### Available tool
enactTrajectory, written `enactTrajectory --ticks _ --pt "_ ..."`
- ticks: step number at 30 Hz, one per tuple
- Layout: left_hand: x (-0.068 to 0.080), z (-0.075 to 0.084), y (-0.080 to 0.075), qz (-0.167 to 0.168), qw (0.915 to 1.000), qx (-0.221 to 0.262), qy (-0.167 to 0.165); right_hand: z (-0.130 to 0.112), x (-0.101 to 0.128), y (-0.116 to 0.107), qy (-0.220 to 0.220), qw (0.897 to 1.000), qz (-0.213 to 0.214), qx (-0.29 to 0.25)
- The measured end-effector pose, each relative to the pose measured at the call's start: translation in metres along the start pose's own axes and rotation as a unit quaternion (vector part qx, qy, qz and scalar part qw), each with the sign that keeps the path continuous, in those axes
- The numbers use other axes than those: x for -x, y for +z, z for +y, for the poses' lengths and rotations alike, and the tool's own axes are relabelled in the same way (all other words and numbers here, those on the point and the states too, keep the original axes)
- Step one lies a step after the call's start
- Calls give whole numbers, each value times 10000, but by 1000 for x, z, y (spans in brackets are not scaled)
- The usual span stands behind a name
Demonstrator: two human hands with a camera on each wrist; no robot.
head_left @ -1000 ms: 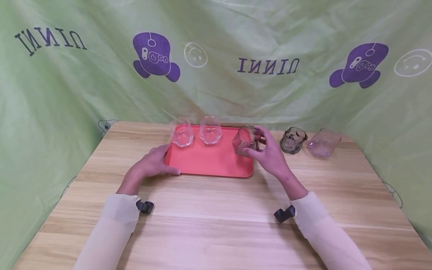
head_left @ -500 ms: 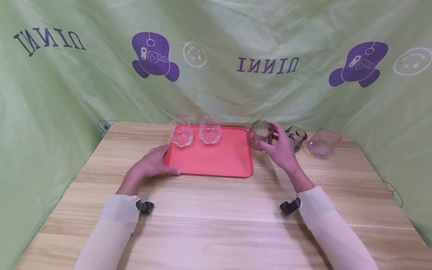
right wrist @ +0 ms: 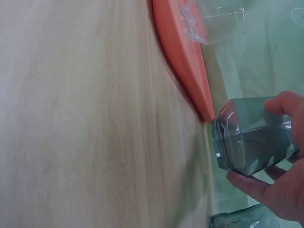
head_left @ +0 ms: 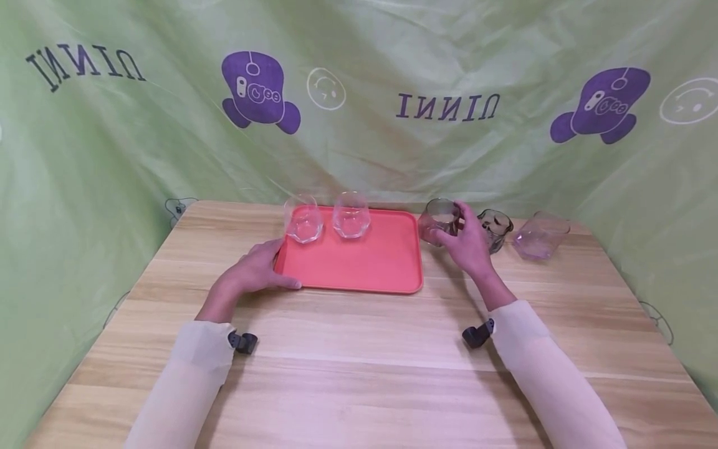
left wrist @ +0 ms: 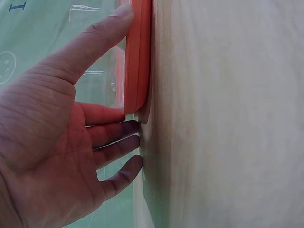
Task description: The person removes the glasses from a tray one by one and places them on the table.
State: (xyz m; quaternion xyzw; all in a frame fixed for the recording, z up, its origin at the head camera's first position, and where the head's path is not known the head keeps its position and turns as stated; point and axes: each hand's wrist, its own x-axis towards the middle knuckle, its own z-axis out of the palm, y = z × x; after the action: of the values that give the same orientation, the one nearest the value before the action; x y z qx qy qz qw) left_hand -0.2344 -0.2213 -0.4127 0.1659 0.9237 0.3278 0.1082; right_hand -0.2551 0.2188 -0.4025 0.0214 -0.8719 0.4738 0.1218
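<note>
On the pale wooden surface (head_left: 359, 349), seen from the head camera, a coral tray (head_left: 359, 265) lies flat with rounded corners and a low raised rim. The left hand (head_left: 255, 272) rests at its near-left corner, fingers straight and relaxed. The right hand (head_left: 468, 240) grips a smoky grey glass (head_left: 439, 221) just off the tray's far-right corner; whether the glass touches the wood cannot be told from this view.

The left wrist camera shows what the head view cannot: the thumb (left wrist: 102, 40) lies along the tray's smooth plastic edge (left wrist: 137, 57), while the other fingers (left wrist: 111, 135) reach down beside the corner towards the wood grain. The right wrist view shows the grey glass (right wrist: 247, 142) as faceted and angular, with a thick base, pinched between thumb and curled fingers right beside the tray corner (right wrist: 206, 111).

Only the head view shows the whole row. Two clear faceted glasses (head_left: 303, 223) (head_left: 350, 219) stand upright, side by side, on the tray's far edge. To the right of the held glass, another dark glass (head_left: 495, 226) stands partly hidden behind the right hand, and a pale pinkish glass (head_left: 538, 236) lies tilted on its side farther right. Behind everything hangs a wrinkled green cloth (head_left: 168, 143), printed with purple figures and mirrored lettering.
</note>
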Motion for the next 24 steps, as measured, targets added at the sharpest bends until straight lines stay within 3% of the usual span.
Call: enactTrajectory --ticks 8,24 --pt "0 -1 0 32 9999 38 113 4 -5 6 114 9995 1 -282" --pt "0 -1 0 46 9999 90 130 13 -5 5 162 9996 -60 -215"
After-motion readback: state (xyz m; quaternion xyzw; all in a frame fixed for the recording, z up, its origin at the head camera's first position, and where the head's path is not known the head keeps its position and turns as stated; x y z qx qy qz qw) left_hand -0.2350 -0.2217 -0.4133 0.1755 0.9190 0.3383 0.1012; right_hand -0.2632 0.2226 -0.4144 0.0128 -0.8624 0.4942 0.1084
